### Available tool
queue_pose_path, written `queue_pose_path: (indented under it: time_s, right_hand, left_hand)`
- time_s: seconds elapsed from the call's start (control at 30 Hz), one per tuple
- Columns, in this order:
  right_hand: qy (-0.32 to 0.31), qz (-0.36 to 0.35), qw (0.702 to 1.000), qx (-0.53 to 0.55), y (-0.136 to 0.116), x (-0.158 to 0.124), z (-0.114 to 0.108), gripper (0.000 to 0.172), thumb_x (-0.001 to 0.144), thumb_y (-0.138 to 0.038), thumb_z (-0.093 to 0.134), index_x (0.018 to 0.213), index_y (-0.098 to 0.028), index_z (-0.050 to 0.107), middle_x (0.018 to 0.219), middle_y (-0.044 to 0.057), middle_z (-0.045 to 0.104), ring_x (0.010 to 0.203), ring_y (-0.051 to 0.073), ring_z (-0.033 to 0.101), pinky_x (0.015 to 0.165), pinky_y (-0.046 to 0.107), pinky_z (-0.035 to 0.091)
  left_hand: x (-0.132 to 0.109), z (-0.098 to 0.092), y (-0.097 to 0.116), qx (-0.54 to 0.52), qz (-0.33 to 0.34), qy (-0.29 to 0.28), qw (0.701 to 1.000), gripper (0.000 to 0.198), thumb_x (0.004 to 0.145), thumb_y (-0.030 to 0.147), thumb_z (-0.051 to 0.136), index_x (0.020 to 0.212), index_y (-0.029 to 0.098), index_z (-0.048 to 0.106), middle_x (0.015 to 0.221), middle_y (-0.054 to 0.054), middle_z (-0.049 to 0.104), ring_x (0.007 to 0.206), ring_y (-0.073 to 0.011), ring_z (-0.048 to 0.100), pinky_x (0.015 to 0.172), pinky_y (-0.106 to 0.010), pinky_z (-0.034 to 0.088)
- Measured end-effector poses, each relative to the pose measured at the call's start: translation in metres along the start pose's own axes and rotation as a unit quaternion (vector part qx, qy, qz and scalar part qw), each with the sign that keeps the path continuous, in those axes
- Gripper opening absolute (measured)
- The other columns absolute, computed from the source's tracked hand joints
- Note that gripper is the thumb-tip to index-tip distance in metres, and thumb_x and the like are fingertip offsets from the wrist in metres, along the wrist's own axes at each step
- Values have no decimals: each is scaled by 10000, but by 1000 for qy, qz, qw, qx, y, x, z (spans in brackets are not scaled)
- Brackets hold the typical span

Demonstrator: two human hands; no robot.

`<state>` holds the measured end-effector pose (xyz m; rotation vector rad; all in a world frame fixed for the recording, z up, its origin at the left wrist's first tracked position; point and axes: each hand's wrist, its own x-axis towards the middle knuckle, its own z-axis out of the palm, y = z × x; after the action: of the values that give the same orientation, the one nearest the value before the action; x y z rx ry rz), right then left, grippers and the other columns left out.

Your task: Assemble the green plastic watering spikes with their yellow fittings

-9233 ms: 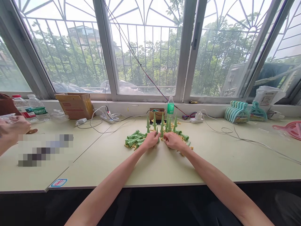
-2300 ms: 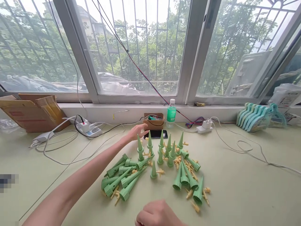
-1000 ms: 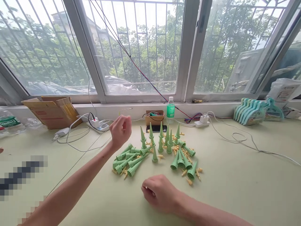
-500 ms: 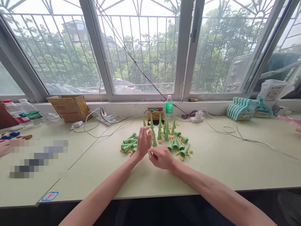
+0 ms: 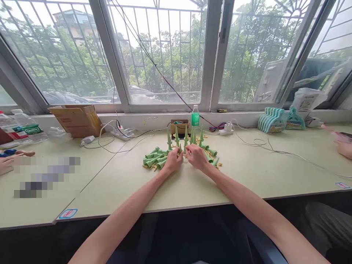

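Note:
My left hand (image 5: pixel 174 160) is closed around a small green plastic cone (image 5: pixel 180 147), whose tip shows above the fingers. Close beside it, the fingers of my right hand (image 5: pixel 197 156) are pinched together; whatever they hold is hidden. Behind both hands several green cones (image 5: pixel 177 138) stand upright on the table. More green cones (image 5: pixel 154 158) lie in a heap left of my left hand. To the right, other cones (image 5: pixel 211 151) lie partly covered by my right hand. Small yellow pieces (image 5: pixel 219 165) are scattered among them.
Behind the cones stand a small cardboard box (image 5: pixel 180 127) and a green-labelled bottle (image 5: pixel 195 118). Power strips with cables (image 5: pixel 123 134) run along the window wall. Blue hangers (image 5: pixel 271 120) are at the back right. Other people's hands (image 5: pixel 343 148) show at both sides.
My left hand has lowered from a raised position and closed at the small cone. My right hand has moved forward beside it. The camera view has shifted slightly.

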<state>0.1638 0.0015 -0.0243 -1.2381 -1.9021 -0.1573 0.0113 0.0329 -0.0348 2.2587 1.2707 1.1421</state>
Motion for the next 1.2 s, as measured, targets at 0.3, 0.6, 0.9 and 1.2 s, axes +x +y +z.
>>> queue_pose_path:
  time_s: [0.3, 0.6, 0.9, 1.2]
  right_hand:
    - [-65, -25, 997, 23, -2, -1, -1, 259, 831, -52, 497, 1010, -160, 650, 957, 86, 616, 869, 178, 581, 706, 240, 425]
    - [-77, -30, 992, 97, 3, 2, 3, 174, 852, -38, 513, 834, -151, 644, 788, 37, 574, 673, 124, 519, 645, 227, 405]
    - [-87, -40, 985, 145, 8, 2, 4, 180, 806, -13, 592, 839, -166, 681, 791, 31, 618, 704, 133, 557, 685, 237, 430]
    - [-113, -47, 984, 130, 10, 3, 2, 188, 814, -21, 581, 714, -159, 662, 678, 5, 633, 631, 115, 526, 627, 213, 380]
  left_hand:
    - [1, -6, 2, -51, 5, 14, 999, 186, 874, 334, 460, 776, 185, 516, 716, 5, 591, 554, -107, 450, 574, -239, 357]
    - [0, -8, 1, -86, -17, 37, 995, 173, 868, 327, 471, 786, 185, 525, 728, 1, 598, 575, -108, 451, 562, -237, 356]
    - [-1, -11, 4, -115, -9, 26, 993, 190, 862, 345, 471, 795, 181, 541, 755, -14, 611, 640, -128, 513, 597, -252, 398]
    - [-3, -10, 4, -108, -19, 24, 994, 212, 857, 366, 471, 799, 177, 548, 740, -14, 606, 598, -118, 504, 575, -245, 406]
